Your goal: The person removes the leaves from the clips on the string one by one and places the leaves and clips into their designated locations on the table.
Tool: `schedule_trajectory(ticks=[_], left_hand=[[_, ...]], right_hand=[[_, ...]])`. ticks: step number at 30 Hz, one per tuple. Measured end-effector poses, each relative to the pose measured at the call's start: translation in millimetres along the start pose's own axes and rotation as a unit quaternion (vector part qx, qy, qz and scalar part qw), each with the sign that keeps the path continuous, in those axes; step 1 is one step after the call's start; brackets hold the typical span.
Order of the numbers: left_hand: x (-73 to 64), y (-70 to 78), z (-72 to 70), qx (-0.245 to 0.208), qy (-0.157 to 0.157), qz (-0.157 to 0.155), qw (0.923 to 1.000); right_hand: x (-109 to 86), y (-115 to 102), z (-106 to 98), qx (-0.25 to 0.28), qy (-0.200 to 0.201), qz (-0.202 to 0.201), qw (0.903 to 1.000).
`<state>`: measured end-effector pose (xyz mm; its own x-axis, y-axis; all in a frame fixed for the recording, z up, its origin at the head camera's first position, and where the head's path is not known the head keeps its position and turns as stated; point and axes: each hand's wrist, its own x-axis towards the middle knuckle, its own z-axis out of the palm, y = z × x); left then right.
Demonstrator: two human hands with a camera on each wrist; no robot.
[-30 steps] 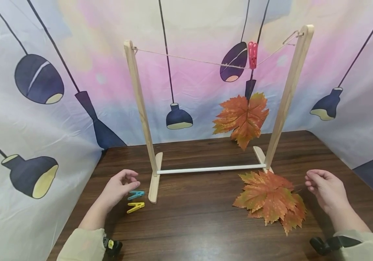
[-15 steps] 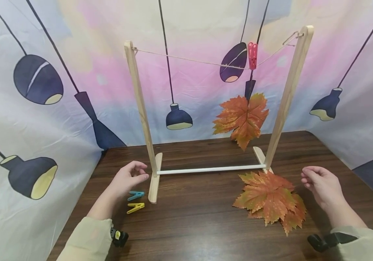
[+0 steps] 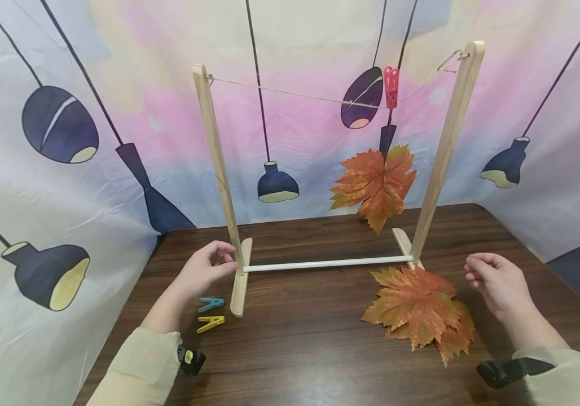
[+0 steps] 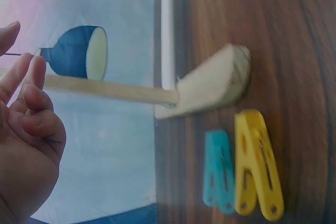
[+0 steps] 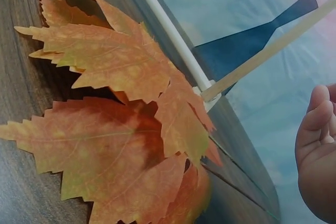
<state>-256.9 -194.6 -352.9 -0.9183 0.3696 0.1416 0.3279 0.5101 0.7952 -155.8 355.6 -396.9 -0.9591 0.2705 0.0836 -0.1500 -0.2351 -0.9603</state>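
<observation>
Your left hand [image 3: 206, 272] is at the left post [image 3: 217, 163] of the stand, low down, with the thumb and forefinger apart and the other fingers bent; it holds nothing. Its fingertips overlap the post from the head view, but you cannot tell whether they touch it. Near it on the table [image 3: 295, 349], left of the left foot [image 3: 238, 299], lie two pegs side by side: the blue peg [image 3: 211, 304] on the far side, the yellow peg [image 3: 211, 323] nearer you.

Your right hand [image 3: 500, 287] is just right of the leaves [image 3: 417, 307], fingers loosely curled and thumb close to the forefinger; whether those tips meet, you cannot tell. The leaves lie overlapping in front of the right post [image 3: 444, 158], their stems pointing right.

Between the posts run a white rod [image 3: 328, 263] at the bottom and a sagging string [image 3: 300, 95] at the top. A red peg [image 3: 391, 87] sits on the string, right of its middle, with a single leaf [image 3: 375, 183] hanging below. At the far side is a cloth [image 3: 310, 34] printed with dark lamps.
</observation>
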Motion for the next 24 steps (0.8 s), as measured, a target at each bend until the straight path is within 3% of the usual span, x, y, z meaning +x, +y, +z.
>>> schedule_trajectory(ticks=[11, 18, 24], left_hand=[[16.7, 30.4, 10.5, -0.017, -0.003, 0.043, 0.9989], [27.1, 49.2, 12.2, -0.003, -0.014, 0.039, 0.9991], [35.1, 65.7, 12.2, -0.025, -0.022, 0.045, 0.9984]], right_hand=[[-1.1, -10.9, 7.6, -0.007, -0.010, -0.008, 0.9999], [1.3, -14.9, 11.5, 0.006, -0.021, -0.013, 0.9997], [1.7, -17.2, 12.6, -0.011, -0.024, -0.012, 0.9996]])
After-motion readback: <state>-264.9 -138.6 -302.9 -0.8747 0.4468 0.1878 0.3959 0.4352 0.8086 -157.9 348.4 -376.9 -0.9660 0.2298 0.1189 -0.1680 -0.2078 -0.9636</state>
